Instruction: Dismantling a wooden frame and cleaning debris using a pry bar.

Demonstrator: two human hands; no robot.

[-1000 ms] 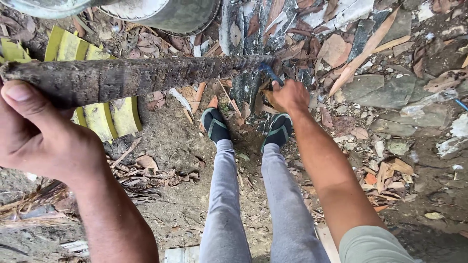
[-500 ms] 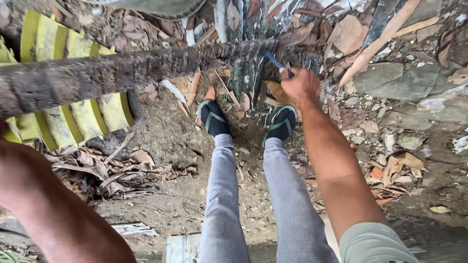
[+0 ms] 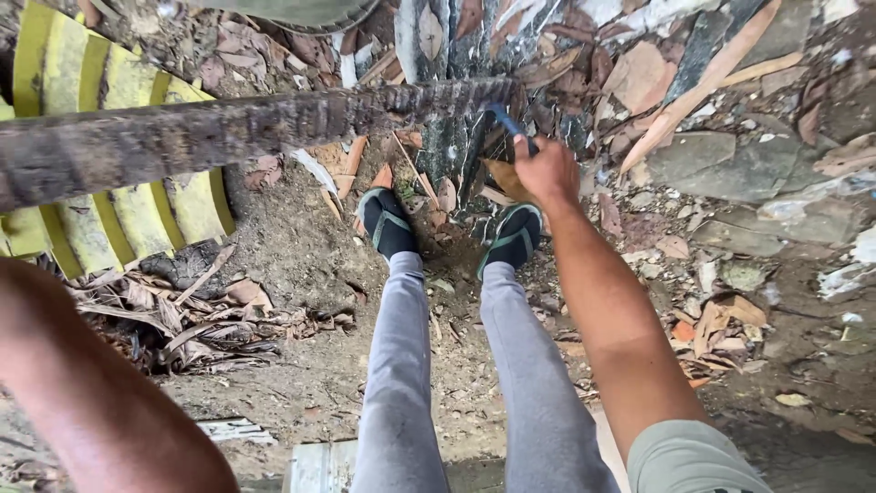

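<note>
A long, dark, rough log [image 3: 228, 128] runs across the upper left, from the left edge to its far end above my feet. My right hand [image 3: 546, 170] is closed around a tool with a blue handle [image 3: 505, 121], whose tip touches the log's far end. Only my left forearm [image 3: 82, 383] shows at the lower left; the hand itself lies beyond the frame edge, so its hold on the log is hidden. My legs in grey trousers and dark sandals [image 3: 387, 222] stand below the log.
Yellow ribbed sheets [image 3: 137, 215] lie under the log at the left. Dry leaves and husks [image 3: 196, 319] litter the dirt. Flat stones [image 3: 730, 164] and wood chips [image 3: 721, 319] cover the right. A grey metal vessel's rim [image 3: 301, 11] shows at the top.
My left hand, gripping the log's near end a second ago, has slid out of view; only the forearm remains. The view shifted, and my right hand stays at the log's far end.
</note>
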